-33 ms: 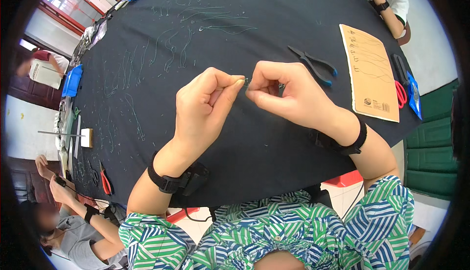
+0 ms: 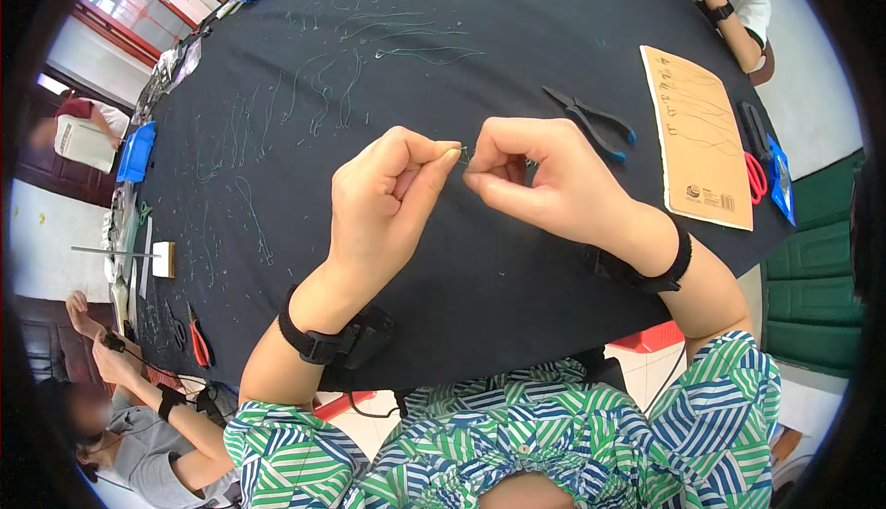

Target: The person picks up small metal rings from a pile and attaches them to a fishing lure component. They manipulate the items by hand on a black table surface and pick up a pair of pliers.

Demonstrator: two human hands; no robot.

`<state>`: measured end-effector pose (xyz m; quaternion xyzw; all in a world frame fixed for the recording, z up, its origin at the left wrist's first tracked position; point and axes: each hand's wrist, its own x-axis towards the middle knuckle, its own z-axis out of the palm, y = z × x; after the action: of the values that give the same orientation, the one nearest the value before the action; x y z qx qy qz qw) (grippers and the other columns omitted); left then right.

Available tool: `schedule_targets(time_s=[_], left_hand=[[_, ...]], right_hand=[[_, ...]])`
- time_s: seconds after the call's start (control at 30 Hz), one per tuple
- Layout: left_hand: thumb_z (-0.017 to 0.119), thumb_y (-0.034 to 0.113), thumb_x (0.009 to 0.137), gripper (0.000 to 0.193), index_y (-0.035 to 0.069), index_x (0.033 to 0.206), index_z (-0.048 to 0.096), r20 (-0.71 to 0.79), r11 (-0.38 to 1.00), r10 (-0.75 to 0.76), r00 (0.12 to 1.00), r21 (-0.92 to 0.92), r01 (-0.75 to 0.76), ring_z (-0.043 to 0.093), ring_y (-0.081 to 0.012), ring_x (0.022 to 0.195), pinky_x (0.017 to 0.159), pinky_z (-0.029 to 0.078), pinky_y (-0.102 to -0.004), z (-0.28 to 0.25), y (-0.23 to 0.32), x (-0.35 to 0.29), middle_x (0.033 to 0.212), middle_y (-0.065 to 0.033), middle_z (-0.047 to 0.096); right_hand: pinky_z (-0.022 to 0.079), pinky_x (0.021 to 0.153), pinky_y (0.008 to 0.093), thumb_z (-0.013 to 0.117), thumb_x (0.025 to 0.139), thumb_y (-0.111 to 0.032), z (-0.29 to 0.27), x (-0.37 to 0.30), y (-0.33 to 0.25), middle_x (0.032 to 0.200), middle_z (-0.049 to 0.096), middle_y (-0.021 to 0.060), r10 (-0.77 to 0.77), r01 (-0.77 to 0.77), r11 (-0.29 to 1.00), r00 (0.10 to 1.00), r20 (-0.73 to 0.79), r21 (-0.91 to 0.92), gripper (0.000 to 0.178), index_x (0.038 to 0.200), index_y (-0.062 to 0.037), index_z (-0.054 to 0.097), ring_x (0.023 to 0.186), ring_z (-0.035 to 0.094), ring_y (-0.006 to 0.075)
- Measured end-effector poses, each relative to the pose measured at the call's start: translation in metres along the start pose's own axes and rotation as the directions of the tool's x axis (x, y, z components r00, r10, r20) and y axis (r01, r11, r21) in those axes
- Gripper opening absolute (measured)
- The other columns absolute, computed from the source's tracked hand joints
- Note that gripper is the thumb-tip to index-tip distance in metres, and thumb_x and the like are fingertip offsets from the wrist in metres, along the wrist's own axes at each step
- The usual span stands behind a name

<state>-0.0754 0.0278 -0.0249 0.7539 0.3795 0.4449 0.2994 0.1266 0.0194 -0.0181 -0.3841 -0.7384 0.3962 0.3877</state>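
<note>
In the head view, your left hand [image 2: 377,197] pinches a thin thread [image 2: 464,153] over the table [image 2: 517,274]; your right hand's [image 2: 558,177] fingertips sit close beside it, their hold unclear. Looped threads [image 2: 406,54] lying far left look done; this one seems unfinished, and you cannot tell how many remain.

Head fisheye looks down, near, on left hand [image 2: 380,197] and right hand [image 2: 554,177]
</note>
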Motion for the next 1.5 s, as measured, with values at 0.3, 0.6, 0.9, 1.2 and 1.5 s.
schedule_targets(time_s=[0.3, 0.6, 0.9, 1.2, 1.5], left_hand=[[0.070, 0.000, 0.086, 0.005, -0.001, 0.088, 0.065, 0.026, 0.994, 0.073, 0.997, 0.085, -0.075, 0.053, -0.0102, 0.058, 0.054, 0.042, -0.0249, 0.000, 0.001, 0.001, 0.069, -0.0049, 0.058], [0.072, 0.001, 0.085, 0.010, 0.001, 0.083, 0.062, 0.084, 0.988, 0.100, 0.991, 0.107, -0.109, 0.049, -0.0130, 0.054, 0.052, 0.040, -0.0275, 0.000, 0.004, 0.002, 0.065, -0.0047, 0.054], [0.069, 0.005, 0.091, 0.008, 0.002, 0.087, 0.063, 0.015, 0.986, -0.048, 0.999, -0.156, 0.050, 0.044, -0.0029, 0.057, 0.051, 0.035, -0.0213, 0.000, -0.005, -0.002, 0.065, 0.0047, 0.053], [0.063, 0.020, 0.099, 0.010, 0.009, 0.099, 0.062, 0.038, 0.675, -0.388, 0.921, -0.669, 0.311, 0.051, -0.0012, 0.081, 0.073, 0.042, -0.0200, -0.002, 0.003, 0.001, 0.090, 0.0045, 0.059], [0.057, 0.025, 0.102, 0.014, 0.010, 0.102, 0.057, 0.173, 0.409, -0.444, 0.879, -0.834, 0.371, 0.059, -0.0077, 0.091, 0.085, 0.050, -0.0279, -0.001, 0.019, -0.001, 0.094, 0.0009, 0.060]], right_hand=[[0.047, 0.061, 0.0376, 0.068, 0.079, -0.004, -0.007, 0.002, -0.009, 0.074, 0.061, 0.0090, -0.451, 0.400, 0.810, 0.892, -0.021, -0.430, 0.009, 0.085, -0.0042, 0.062, 0.071, 0.060, 0.0303], [0.041, 0.057, 0.0251, 0.066, 0.091, -0.014, -0.009, 0.004, 0.000, 0.068, 0.057, 0.0015, 0.015, -0.018, 0.999, 0.995, -0.094, -0.028, 0.013, 0.091, -0.0014, 0.064, 0.061, 0.049, 0.0067], [0.044, 0.058, 0.0285, 0.063, 0.091, -0.018, 0.000, 0.001, 0.006, 0.066, 0.061, 0.0028, 0.170, -0.182, 0.976, 0.980, 0.103, 0.117, 0.017, 0.087, -0.0015, 0.062, 0.061, 0.055, 0.0083], [0.052, 0.062, 0.0385, 0.069, 0.079, -0.011, 0.012, -0.017, -0.019, 0.073, 0.059, 0.0065, -0.242, 0.334, 0.850, 0.934, 0.262, -0.406, 0.008, 0.079, -0.0084, 0.062, 0.073, 0.064, 0.0265], [0.053, 0.063, 0.0388, 0.070, 0.079, -0.011, 0.012, -0.017, -0.013, 0.074, 0.063, 0.0073, -0.133, 0.264, 0.929, 0.892, 0.431, -0.258, 0.006, 0.081, -0.0076, 0.065, 0.073, 0.066, 0.0269]])
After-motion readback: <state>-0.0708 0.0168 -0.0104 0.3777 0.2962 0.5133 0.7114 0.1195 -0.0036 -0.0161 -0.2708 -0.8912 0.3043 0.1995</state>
